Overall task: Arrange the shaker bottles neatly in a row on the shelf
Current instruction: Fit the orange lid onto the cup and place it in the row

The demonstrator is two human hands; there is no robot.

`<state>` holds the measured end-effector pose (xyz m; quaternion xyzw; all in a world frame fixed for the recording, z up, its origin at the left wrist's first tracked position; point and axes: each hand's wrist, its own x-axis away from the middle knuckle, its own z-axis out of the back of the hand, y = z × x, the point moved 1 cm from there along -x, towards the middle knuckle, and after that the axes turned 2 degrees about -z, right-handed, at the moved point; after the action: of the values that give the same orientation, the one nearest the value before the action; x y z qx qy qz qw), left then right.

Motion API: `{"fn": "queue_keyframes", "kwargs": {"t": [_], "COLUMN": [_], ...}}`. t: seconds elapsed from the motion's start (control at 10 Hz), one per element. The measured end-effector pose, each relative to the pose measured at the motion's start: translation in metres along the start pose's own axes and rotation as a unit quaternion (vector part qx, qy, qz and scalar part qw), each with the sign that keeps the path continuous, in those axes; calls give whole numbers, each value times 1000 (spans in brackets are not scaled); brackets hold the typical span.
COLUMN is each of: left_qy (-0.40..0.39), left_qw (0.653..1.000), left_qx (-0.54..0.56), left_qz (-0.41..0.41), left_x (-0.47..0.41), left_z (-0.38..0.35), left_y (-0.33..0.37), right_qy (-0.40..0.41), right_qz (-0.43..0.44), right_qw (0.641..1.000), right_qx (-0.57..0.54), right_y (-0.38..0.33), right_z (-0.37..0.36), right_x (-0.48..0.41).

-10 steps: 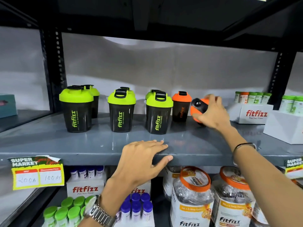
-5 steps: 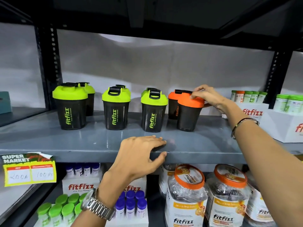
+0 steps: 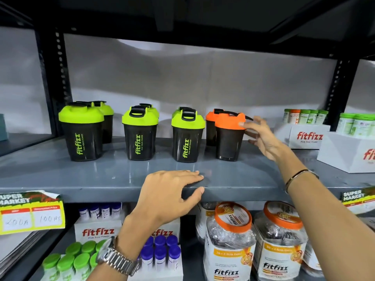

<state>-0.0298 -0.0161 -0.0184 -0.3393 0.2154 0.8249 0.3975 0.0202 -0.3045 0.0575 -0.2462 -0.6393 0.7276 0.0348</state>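
Four pairs of shaker bottles stand upright on the grey shelf (image 3: 60, 175), one behind the other. Three pairs have green lids. The front orange-lid shaker (image 3: 229, 136) stands at the right end. The right hand (image 3: 261, 138) is spread open just beside it, holding nothing. The left hand (image 3: 170, 193) rests flat on the shelf edge, fingers open.

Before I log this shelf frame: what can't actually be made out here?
- Head view: back orange shaker, mostly hidden by the front orange shaker.
- Whether the right hand touches that front shaker: fingers blurred.
- Front shaker's logo: faces away.
- Left price tag: handwriting only partly legible.
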Motion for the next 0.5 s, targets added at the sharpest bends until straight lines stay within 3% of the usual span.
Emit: {"fn": "queue_keyframes", "kwargs": {"t": [0.2, 0.5], "left_qy": [-3, -8], "left_qw": [1000, 1000], "left_qx": [-2, -5], "left_qz": [-2, -6], "left_x": [0, 2], "left_z": [1, 0], "left_y": [0, -1], "right_qy": [-59, -22], "right_qz": [-34, 9], "right_qw": [997, 997], "right_qx": [44, 76], "right_y": [12, 12], "right_z": [-11, -17], "right_x": [3, 5]}}
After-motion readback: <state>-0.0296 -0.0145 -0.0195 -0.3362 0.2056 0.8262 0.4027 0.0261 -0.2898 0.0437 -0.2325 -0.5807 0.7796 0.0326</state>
